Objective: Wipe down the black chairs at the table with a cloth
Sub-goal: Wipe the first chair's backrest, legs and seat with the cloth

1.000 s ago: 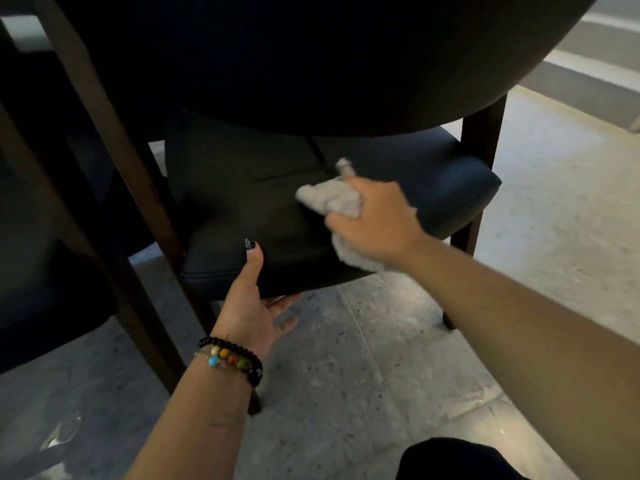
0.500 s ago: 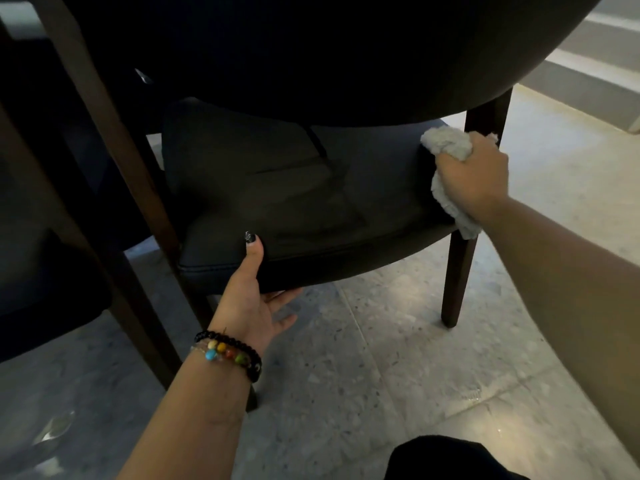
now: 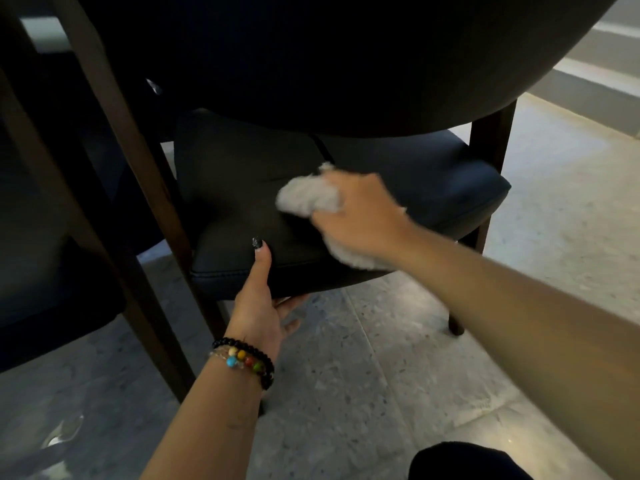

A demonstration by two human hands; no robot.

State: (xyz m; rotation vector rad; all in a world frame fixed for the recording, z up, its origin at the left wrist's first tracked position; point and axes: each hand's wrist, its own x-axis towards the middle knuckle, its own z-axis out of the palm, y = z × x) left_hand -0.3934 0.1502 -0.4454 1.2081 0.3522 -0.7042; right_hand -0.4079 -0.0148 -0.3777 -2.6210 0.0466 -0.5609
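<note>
- Right hand [image 3: 360, 216], fingers bunching the cloth [image 3: 308, 197], has swept back from the seat [image 3: 433, 181]'s right edge to its middle.
- Left hand [image 3: 258, 306] still pinches the seat's front edge; wiping continues.

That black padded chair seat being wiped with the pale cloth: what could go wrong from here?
1. The pale grey bunched cloth sits mid-seat in the right hand; the black padded chair seat may be left unwiped at its right end and its back, which lies in shadow.
2. The left hand grips only the front edge, thumb on top; a hard stroke might shift the chair on the smooth speckled stone floor.
</note>
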